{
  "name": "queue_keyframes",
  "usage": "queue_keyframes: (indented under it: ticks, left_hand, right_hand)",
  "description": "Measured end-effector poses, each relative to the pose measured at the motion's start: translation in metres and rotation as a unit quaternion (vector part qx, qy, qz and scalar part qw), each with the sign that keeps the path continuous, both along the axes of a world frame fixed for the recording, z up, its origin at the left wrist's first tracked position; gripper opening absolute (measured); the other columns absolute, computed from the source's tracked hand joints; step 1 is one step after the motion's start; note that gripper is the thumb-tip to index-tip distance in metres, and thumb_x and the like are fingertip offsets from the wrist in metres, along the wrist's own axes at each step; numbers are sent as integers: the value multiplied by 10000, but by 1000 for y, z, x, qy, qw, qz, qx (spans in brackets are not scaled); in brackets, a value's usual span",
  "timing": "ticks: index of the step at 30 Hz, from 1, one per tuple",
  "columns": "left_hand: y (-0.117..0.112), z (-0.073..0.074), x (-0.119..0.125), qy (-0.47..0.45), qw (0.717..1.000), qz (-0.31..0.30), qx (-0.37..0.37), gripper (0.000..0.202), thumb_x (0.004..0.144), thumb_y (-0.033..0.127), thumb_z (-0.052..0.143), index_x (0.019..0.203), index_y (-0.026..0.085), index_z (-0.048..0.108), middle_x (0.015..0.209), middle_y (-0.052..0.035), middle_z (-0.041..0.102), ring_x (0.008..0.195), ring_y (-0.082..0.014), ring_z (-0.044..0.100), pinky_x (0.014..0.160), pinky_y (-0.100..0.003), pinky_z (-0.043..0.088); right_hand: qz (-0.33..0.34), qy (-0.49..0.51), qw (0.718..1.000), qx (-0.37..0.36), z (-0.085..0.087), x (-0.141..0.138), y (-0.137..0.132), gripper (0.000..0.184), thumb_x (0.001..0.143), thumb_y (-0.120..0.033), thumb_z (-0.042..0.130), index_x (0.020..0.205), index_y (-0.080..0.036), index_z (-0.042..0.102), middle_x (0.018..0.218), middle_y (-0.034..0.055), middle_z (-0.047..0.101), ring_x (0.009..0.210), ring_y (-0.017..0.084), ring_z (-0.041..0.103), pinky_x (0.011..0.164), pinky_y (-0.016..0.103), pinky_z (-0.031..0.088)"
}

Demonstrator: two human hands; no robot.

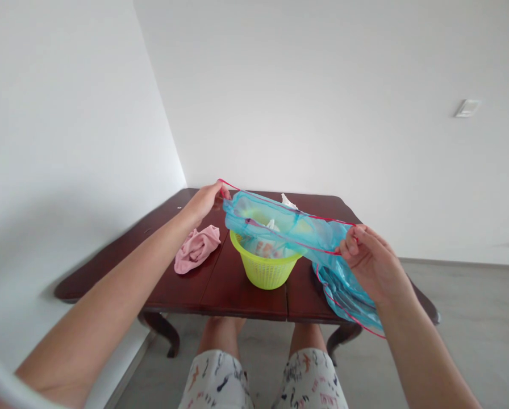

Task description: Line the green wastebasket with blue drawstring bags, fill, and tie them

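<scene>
Table [246,302] in front. Bag [299,234] spread L–R over basket [266,274], mid-table. R hand [368,262] out fwd, fingers curled, tips pinched tight on bag edge; L hand [205,201] ditto at opp. end, fingertips fwd. Cloth [198,249] nr L hand. Red cords [322,217] run btwn hands.

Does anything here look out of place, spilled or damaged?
No spill or damage shows. The one untidy spot is the blue plastic heap at the right front of the table: bunched up and seemingly overhanging the edge.
</scene>
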State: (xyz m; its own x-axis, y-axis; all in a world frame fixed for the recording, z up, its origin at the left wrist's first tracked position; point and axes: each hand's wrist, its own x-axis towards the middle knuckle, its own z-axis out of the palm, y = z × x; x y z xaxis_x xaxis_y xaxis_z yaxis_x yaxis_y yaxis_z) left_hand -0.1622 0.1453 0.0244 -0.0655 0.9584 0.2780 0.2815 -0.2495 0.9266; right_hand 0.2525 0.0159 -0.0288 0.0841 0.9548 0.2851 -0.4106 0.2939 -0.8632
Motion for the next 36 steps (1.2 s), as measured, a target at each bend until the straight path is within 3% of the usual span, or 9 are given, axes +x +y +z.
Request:
queue_keyframes:
  ticks: [3,6,10,14,17,19,25,30,36]
  left_hand:
    - [-8,8,6,-44,997,-13,67,320,884,482,701,715,237,583,854,-67,689,793,-210,632,679,-301,505]
    - [-19,22,16,-149,982,-99,62,400,903,442,736,678,251,466,846,-61,637,793,-201,619,753,-331,598]
    - [-36,39,27,-249,952,-160,71,266,962,440,782,892,205,678,1118,-97,777,831,-170,682,835,-345,687]
    - [-41,45,32,-206,953,-174,139,278,922,332,765,1181,231,754,1551,-92,756,1225,-264,814,937,-413,763]
    - [-39,42,32,-133,960,-169,181,389,900,255,806,1287,254,773,1709,-91,667,1394,-337,786,848,-382,793]
    - [-38,38,31,-109,960,-168,194,514,942,325,889,1435,292,748,1786,-107,612,1419,-368,780,767,-325,786]
    - [-47,35,34,-108,962,-178,177,1019,856,635,1074,1699,431,539,1843,-140,544,1275,-360,854,655,-253,748]
    - [-52,34,34,-22,963,-209,168,1016,968,858,864,1757,391,428,1784,-233,564,1073,-316,899,558,-237,671]
    - [-49,31,32,32,960,-227,162,1164,1052,746,840,1860,402,75,1560,-223,724,840,-239,878,619,-306,685]
  right_hand:
    - [-9,0,1000,5,3,2,1,300,922,-492,983,889,-255,803,705,-36,606,628,158,586,677,311,590]
    - [-11,-3,1000,15,14,2,2,269,930,-478,973,985,-250,840,732,-31,628,650,159,600,658,297,575]
    - [-6,-2,999,48,40,-1,7,260,918,-436,968,1071,-261,852,739,-46,612,632,151,558,669,297,599]
    - [10,10,998,66,65,-7,21,293,905,-367,893,1190,-311,858,779,-49,665,614,150,523,647,312,591]
    - [52,21,997,61,77,-13,32,543,843,-286,838,1373,-403,818,906,-55,756,589,135,477,499,259,440]
    - [66,12,996,60,80,-19,38,705,809,-239,823,1475,-462,766,995,-67,799,557,114,405,440,230,329]
    - [59,-26,994,84,76,-38,47,816,863,-426,925,1626,-458,639,1143,-47,859,538,106,443,413,235,367]
    - [48,-17,994,100,79,-47,46,456,959,-584,806,1311,-298,763,850,-39,745,440,103,358,372,282,270]
    - [-23,-39,990,137,94,-57,32,399,1034,-596,781,1284,-293,711,668,-101,495,443,107,247,407,278,192]
